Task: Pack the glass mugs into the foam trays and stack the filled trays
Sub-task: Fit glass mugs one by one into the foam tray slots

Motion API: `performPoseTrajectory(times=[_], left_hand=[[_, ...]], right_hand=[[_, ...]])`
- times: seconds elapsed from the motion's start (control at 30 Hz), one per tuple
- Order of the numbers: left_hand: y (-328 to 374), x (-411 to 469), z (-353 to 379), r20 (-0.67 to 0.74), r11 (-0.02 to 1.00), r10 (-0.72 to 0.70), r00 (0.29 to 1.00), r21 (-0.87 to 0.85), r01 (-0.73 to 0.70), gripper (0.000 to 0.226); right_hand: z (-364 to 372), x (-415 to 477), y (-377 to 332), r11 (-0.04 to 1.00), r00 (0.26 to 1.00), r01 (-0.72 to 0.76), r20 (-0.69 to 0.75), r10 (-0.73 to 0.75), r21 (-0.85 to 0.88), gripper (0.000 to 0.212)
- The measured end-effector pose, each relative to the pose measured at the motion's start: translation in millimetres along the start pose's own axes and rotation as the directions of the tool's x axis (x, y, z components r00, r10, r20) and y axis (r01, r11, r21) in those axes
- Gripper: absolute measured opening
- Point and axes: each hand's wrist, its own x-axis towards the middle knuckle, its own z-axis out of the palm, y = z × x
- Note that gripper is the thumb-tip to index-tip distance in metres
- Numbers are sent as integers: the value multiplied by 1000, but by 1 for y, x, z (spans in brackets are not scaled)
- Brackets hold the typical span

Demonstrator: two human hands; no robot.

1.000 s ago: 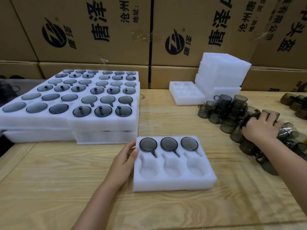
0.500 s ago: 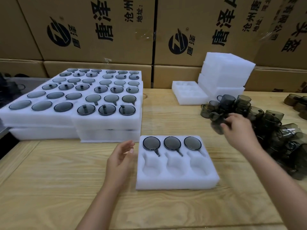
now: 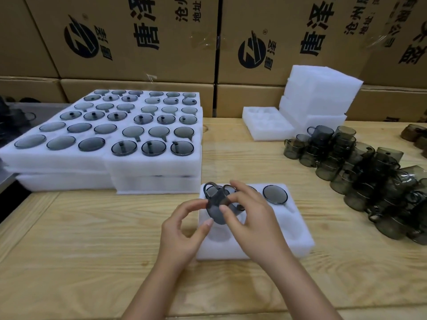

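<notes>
Counter (image 3: pixel 92 250), light wood; printed cartons (image 3: pixel 138 38) walled up along the back.

Far left: filled trays (image 3: pixel 101 144), white foam, one layer stacked on another. Every pocket seen in the top layer holds a smoky glass.

Centre, near edge: left hand (image 3: pixel 182 234) raised at the left rim of the foam tray (image 3: pixel 298 239), thumb and forefinger pinching the mug (image 3: pixel 216 202). Mug is dark grey glass, tilted, handle loop uppermost, held above the tray's left pockets and not seated.

Right hand (image 3: pixel 254 222) also clamped on the same mug from the other side, thumb on the wall, fingers curled over the top.

Tray's back right pocket holds a seated mug (image 3: pixel 275 194); front right pocket bare. The other back pockets are mostly hidden by the hands.

Further back: empty tray (image 3: pixel 265 130) beside a foam stack (image 3: pixel 321 93).

Right: loose mugs (image 3: pixel 369 172) heaped on the counter, well apart from the tray.
</notes>
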Motion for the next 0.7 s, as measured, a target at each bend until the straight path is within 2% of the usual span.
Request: performPoseTrajectory(times=[0.1,0.17,0.33,0.47,0.57,0.63,0.7], left_hand=[[-1,2,0,4,999,-33,999,-37,33,20],[-3,3,1,-22,999,-41,999,3,41,11],[-4,2,2,-99,993,-90,991,61,97,18],[-2,2,2,-124,988,-131,984,61,140,22],[5,4,3,-117,990,-128,985,42,133,22],[13,10,2,-74,995,-87,993,48,91,23],[24,21,2,-1,998,-2,1000,67,2,24]], right_hand=[[0,-3,3,1000,1000,2,1,-2,-29,6],[1,-6,6,999,1000,-15,6,16,-47,8],[12,-10,8,993,999,2,36,2,-122,21],[24,-11,7,948,999,45,29,-38,-316,32],[27,-10,6,917,995,61,92,-27,-394,39],[21,-7,6,939,991,45,135,2,-340,43],[12,0,6,981,986,-12,160,44,-193,45]])
